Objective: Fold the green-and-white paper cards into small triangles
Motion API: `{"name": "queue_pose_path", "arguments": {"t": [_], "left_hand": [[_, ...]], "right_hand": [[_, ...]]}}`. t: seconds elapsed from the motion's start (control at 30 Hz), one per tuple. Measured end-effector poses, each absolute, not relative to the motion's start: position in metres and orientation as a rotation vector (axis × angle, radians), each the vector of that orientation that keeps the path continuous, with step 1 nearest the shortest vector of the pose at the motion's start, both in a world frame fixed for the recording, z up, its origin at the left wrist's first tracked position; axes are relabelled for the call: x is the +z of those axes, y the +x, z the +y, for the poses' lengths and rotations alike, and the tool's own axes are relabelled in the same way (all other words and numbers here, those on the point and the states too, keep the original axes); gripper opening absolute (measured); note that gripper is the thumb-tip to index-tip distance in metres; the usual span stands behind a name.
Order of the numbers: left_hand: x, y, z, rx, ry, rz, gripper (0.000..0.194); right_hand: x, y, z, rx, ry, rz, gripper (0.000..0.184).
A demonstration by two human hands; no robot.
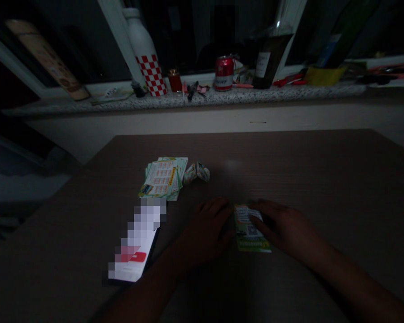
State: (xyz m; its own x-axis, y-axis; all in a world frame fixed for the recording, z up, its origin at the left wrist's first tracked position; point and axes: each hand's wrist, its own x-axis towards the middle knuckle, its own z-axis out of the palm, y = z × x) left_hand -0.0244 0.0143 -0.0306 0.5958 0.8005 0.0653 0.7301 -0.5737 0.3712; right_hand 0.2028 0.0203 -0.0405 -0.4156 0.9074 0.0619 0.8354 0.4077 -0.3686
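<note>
A small green printed card (254, 244), which looks like a scratch card, lies flat on the table with text and a square code facing up. My right hand (286, 226) rests over its right side, thumb and fingers apart on the card. Just left of the card, my left hand (207, 233) lies on the table with its fingers stretched out; dim light hides whether they touch the card's edge. A stack of similar cards (163, 177), showing red printed numbers, sits farther back on the left. Beside it is a crumpled, folded card (197, 172).
A lit phone (133, 269) lies left of my left forearm on the wooden table (276, 157). Behind, the granite windowsill (188, 102) carries a red-and-white checked bottle (148, 63), a red can (224, 74), a dark bottle (267, 67) and a tall beige cylinder (47, 58).
</note>
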Motion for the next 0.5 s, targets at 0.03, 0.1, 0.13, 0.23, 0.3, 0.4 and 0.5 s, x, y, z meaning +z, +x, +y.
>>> {"name": "queue_pose_path", "arguments": {"t": [0.03, 0.1, 0.13, 0.23, 0.3, 0.4, 0.5], "left_hand": [[-0.031, -0.025, 0.014, 0.324, 2.516, 1.246, 0.049], [-0.031, -0.025, 0.014, 0.331, 2.508, 1.246, 0.049], [-0.031, -0.025, 0.014, 0.334, 2.506, 1.244, 0.049], [-0.031, -0.025, 0.015, 0.341, 2.495, 1.244, 0.047], [-0.032, -0.022, 0.014, 0.361, 2.475, 1.264, 0.045], [-0.036, -0.014, 0.013, 0.427, 2.443, 1.338, 0.053], [-0.041, -0.008, 0.011, 0.464, 2.407, 1.411, 0.057]], "right_hand": [[-0.04, 0.203, 0.021, 0.413, -1.528, -2.413, 0.03], [-0.041, 0.203, 0.021, 0.419, -1.521, -2.412, 0.029], [-0.041, 0.203, 0.021, 0.418, -1.513, -2.41, 0.029], [-0.042, 0.204, 0.021, 0.41, -1.49, -2.407, 0.029], [-0.042, 0.204, 0.021, 0.416, -1.502, -2.399, 0.03], [-0.04, 0.203, 0.02, 0.456, -1.544, -2.349, 0.032], [-0.037, 0.201, 0.018, 0.529, -1.556, -2.23, 0.036]]}}
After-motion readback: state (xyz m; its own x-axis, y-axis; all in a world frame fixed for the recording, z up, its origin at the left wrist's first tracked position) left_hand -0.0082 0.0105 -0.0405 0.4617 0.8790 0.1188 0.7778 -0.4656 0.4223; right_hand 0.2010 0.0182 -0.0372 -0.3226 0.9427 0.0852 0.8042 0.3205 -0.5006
